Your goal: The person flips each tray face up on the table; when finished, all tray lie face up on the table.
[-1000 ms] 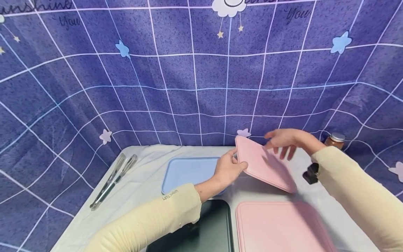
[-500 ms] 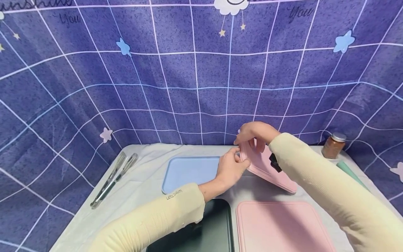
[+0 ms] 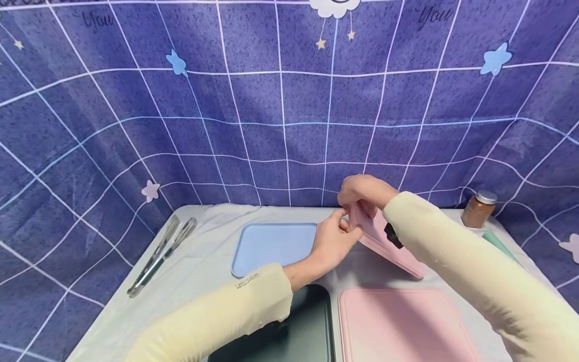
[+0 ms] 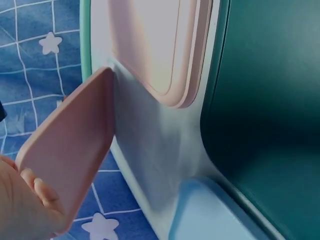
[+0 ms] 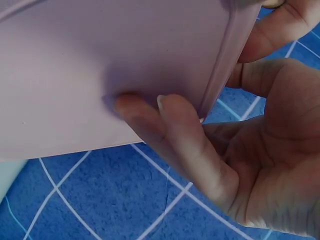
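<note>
A pink rectangular tray (image 3: 398, 249) stands tilted at the back, its left end raised and its right end low by the cloth. My left hand (image 3: 334, 236) grips its raised left edge, with curled fingers showing in the left wrist view. Up at the far corner, my right hand (image 3: 364, 192) pinches the same tray; two of its fingertips (image 5: 172, 107) lie against the ridged face. A raised rim runs round the tray's other side (image 4: 75, 135). Flat in front of it lies a second pink piece (image 3: 407, 322) with a layered edge.
A light blue tray (image 3: 273, 246) lies left of the hands, and a dark green tray (image 3: 312, 327) sits partly under the left sleeve. Metal tongs (image 3: 158, 261) rest far left. Back right are a brown jar (image 3: 478, 210) and a green roll (image 3: 499, 245). A patterned blue curtain (image 3: 289, 100) hangs behind.
My right hand has come left across the tilted pink tray to its raised corner and taken hold there. My left hand keeps its grip, and the tray's raised end has shifted slightly right.
</note>
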`<state>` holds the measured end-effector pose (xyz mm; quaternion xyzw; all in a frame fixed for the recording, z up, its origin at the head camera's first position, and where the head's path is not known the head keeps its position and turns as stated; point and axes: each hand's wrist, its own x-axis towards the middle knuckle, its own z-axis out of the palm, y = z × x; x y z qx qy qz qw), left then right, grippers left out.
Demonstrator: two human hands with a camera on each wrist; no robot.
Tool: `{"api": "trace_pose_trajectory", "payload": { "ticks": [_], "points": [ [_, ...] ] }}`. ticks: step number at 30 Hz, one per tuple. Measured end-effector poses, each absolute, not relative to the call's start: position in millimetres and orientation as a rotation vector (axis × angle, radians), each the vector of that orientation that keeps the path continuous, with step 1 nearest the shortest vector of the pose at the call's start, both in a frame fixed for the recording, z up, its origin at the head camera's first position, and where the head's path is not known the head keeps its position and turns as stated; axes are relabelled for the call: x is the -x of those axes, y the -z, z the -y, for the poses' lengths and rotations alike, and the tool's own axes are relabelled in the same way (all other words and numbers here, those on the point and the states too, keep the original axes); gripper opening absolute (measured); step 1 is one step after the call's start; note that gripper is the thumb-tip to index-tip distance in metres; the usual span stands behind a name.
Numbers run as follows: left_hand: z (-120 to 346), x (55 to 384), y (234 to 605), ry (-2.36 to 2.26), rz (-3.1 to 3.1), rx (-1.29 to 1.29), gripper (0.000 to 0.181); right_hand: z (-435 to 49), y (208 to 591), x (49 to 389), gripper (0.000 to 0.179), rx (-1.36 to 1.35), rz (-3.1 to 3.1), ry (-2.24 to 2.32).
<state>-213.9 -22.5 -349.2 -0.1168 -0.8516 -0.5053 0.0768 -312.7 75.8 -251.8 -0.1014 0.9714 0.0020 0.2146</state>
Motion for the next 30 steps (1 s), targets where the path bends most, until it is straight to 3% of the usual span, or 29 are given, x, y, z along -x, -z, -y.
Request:
{"api": "trace_pose_trajectory", "payload": {
  "ticks": [6, 9, 13, 21, 30],
  "points": [
    [27.9, 215.1, 347.7, 1.673, 2.626, 0.593, 0.075, -97.6, 238.7, 308.7, 0.043, 0.254, -2.655, 0.200],
    [33.9, 217.9, 350.4, 1.748, 2.689, 0.679, 0.082, -113.5, 230.1, 306.1, 0.043, 0.254, -2.650, 0.316],
    [44.0, 224.7, 359.1, 1.732, 2.759, 0.684, 0.075, -141.9, 218.5, 302.2, 0.037, 0.292, -2.672, 0.462],
    [61.4, 237.4, 376.5, 1.559, 2.919, 0.592, 0.066, -221.2, 200.1, 301.3, 0.061, 0.285, -2.660, 0.673],
    [65.5, 245.4, 381.4, 1.598, 2.975, 0.556, 0.058, -314.7, 217.6, 303.9, 0.070, 0.117, -2.535, 0.926]
  ]
}}
